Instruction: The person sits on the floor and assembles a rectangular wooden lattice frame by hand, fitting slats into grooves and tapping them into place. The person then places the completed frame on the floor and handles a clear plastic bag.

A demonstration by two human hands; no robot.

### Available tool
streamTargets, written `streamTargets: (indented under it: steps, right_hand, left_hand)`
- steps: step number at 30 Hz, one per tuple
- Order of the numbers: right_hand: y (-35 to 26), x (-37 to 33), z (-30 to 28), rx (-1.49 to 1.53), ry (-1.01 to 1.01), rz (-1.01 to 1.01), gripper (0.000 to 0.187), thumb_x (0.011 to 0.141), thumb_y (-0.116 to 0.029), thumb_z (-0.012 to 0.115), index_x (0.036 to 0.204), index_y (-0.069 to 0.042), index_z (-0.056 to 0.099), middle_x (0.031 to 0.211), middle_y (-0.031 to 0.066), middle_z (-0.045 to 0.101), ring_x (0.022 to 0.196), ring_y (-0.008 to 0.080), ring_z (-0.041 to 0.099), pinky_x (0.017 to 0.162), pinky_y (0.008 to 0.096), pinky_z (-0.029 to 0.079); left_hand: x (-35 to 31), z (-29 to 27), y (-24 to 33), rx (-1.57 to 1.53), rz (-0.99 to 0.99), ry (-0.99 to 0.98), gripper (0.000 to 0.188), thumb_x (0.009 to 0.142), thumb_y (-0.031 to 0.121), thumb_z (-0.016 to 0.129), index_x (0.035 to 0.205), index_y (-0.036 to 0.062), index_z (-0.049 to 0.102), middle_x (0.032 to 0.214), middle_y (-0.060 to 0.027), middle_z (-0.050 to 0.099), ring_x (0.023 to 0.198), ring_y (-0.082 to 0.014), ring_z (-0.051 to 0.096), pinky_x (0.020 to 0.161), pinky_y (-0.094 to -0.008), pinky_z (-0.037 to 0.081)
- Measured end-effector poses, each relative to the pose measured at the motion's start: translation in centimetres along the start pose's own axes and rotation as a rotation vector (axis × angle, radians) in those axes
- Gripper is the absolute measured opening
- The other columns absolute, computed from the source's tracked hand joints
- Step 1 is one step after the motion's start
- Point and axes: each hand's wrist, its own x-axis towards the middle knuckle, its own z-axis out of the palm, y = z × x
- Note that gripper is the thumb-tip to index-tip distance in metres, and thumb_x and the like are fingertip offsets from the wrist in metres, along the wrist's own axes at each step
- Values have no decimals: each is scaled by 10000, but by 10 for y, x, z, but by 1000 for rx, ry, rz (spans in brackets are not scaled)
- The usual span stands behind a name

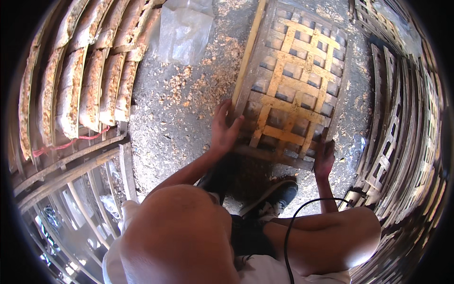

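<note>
A rectangular lattice tray (307,71) of woven yellowish slats in a dark wooden frame lies before me, slightly tilted to the right in view. My left hand (224,130) grips its near left corner, thumb over the rail and fingers along the outer side. At the near right corner, my right hand (324,160) is closed round the frame edge, its fingers partly in shadow. A pale wooden strip (249,52) runs along the tray's left side, close to my left fingers. Greyish material shows through the gaps in the lattice.
Slanted trays with crumbly orange-white slabs (71,90) stand at left, above a slatted wooden rack (80,189). A clear plastic sheet (184,33) and orange crumbs (182,85) lie on the grey floor. Stacked lattice trays (406,128) line the right. A black cable (289,232) crosses my leg.
</note>
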Motion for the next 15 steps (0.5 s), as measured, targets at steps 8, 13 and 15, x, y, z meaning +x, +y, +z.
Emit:
streamTargets:
  steps: [8, 13, 15]
  right_hand:
    - [14, 17, 6, -139, 130, -325, 260, 1092, -224, 570, 980, 10, 577, 782, 160, 573, 640, 305, 539, 626, 433, 449]
    - [14, 17, 2, -161, 74, -214, 203, 1087, -197, 565, 1109, 2, 598, 853, 189, 608, 738, 356, 601, 676, 470, 471]
    - [3, 16, 7, -115, 172, -312, 240, 1087, -213, 580, 972, -3, 575, 728, 160, 574, 605, 276, 537, 597, 433, 437]
  left_hand:
    - [6, 0, 14, 192, 113, -3, 582, 945, 170, 725, 1447, -69, 553, 1410, -277, 578, 1281, -428, 606, 1095, -453, 488]
    - [2, 3, 13, 238, 159, -21, 559, 994, 142, 662, 1494, -59, 517, 1501, -299, 522, 1373, -450, 549, 1143, -458, 455]
    - [3, 3, 16, 221, 173, -33, 546, 1003, 128, 643, 1500, -57, 511, 1526, -302, 503, 1400, -454, 527, 1158, -457, 443]
